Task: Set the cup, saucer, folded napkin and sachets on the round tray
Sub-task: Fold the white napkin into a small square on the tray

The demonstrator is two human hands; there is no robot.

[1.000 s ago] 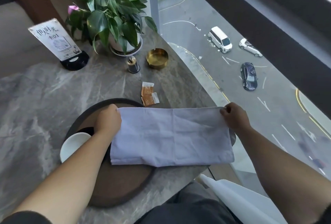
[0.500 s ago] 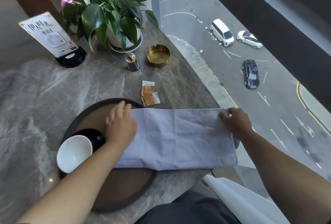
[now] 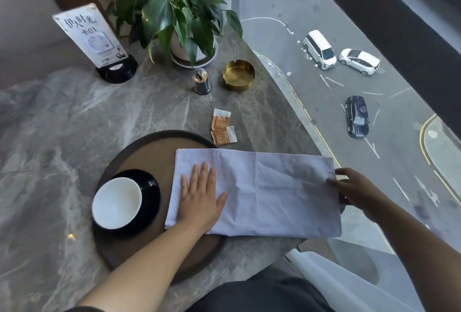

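Observation:
A pale grey napkin (image 3: 269, 192) lies spread in a long rectangle, its left part on the round brown tray (image 3: 147, 152) and its right part on the table. My left hand (image 3: 199, 197) presses flat on the napkin's left end, fingers apart. My right hand (image 3: 354, 189) pinches the napkin's right edge. A white cup (image 3: 116, 203) sits on a black saucer (image 3: 152, 192) at the tray's left. Two orange sachets (image 3: 222, 127) lie on the table just beyond the tray.
At the back of the marble table (image 3: 62, 124) stand a potted plant (image 3: 182, 12), a sign holder (image 3: 99, 42), a toothpick jar (image 3: 201, 82) and a brass ashtray (image 3: 238, 75). The table's edge meets a window right of the napkin, with a street far below.
My left hand let go of the napkin's top left corner and now lies flat on it. My right hand slid down from the top right corner to the right edge.

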